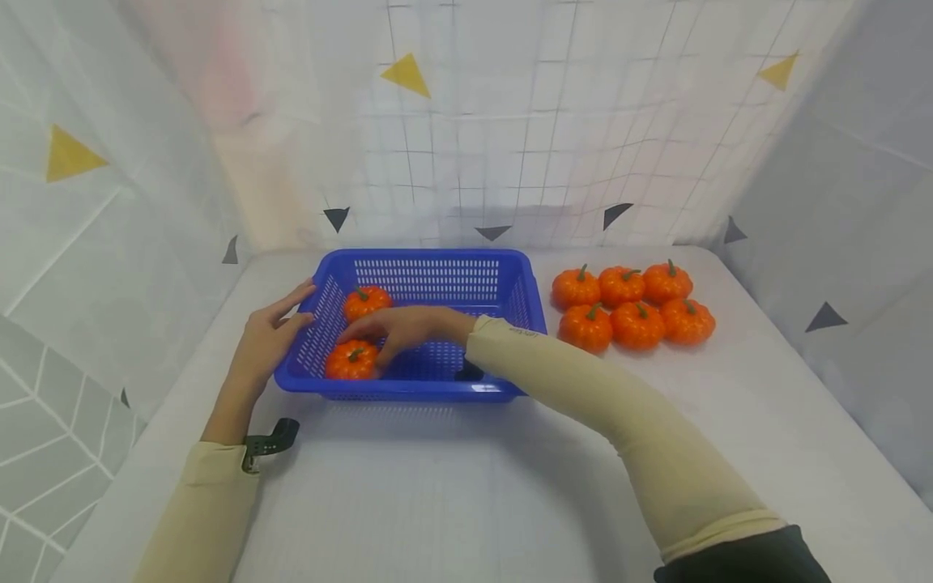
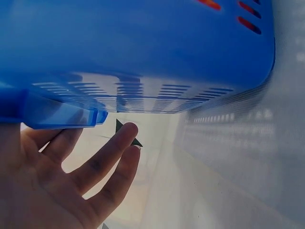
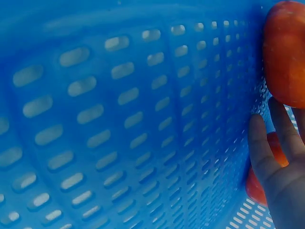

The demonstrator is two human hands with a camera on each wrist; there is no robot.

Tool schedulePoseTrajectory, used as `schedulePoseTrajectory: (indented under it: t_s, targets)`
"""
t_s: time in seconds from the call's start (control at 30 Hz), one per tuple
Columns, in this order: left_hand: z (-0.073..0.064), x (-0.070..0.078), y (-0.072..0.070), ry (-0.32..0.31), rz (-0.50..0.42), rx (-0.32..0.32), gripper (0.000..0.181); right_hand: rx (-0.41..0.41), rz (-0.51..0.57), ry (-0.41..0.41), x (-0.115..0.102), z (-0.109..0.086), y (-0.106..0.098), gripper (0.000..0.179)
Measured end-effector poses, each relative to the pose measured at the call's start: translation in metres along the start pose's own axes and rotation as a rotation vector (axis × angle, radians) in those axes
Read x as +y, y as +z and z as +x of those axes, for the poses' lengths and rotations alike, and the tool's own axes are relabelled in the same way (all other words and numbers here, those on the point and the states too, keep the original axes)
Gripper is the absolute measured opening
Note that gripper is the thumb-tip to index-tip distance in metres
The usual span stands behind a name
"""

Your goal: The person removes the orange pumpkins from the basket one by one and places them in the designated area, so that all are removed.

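Observation:
A blue slotted plastic basket [image 1: 426,390] stands on the white table. Two small orange pumpkins are inside its left end: a rear pumpkin [image 1: 367,302] and a front pumpkin [image 1: 353,361]. My right hand [image 1: 401,328] reaches into the basket from the right and holds the front pumpkin, fingers over its far side and thumb along its right. In the right wrist view an orange pumpkin [image 3: 288,55] lies right at the fingertips, with another pumpkin [image 3: 257,188] partly behind the fingers. My left hand [image 1: 266,340] touches the basket's left rim, its fingers loosely extended [image 2: 107,164].
Several more orange pumpkins [image 1: 637,325] sit in two rows on the table right of the basket. Behind the table hangs a white grid-patterned sheet [image 1: 496,121], and grey sheets [image 1: 838,194] close off the sides. A dark wrist camera [image 1: 273,437] sticks out from the left cuff.

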State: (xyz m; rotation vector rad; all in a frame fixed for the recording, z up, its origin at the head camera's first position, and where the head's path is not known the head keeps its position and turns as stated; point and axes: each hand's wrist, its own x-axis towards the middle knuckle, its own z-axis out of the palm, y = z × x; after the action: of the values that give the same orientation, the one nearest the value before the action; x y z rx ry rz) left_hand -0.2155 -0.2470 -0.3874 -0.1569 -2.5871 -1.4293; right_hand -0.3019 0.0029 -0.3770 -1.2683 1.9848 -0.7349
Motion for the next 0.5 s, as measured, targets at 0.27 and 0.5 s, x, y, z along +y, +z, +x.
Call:
schedulePoseTrajectory:
  t_s: [0.27, 0.5]
  targets:
    - [0.0011, -0.0016, -0.0002, 0.011, -0.006, -0.002, 0.049, 0.015, 0.095, -0.028, 0.0001, -0.0004, -0.0023, 0.065]
    - [0.0001, -0.0011, -0.0012, 0.003, -0.011, -0.003, 0.048, 0.044, 0.181, -0.031, 0.0023, -0.0032, -0.0051, 0.064]
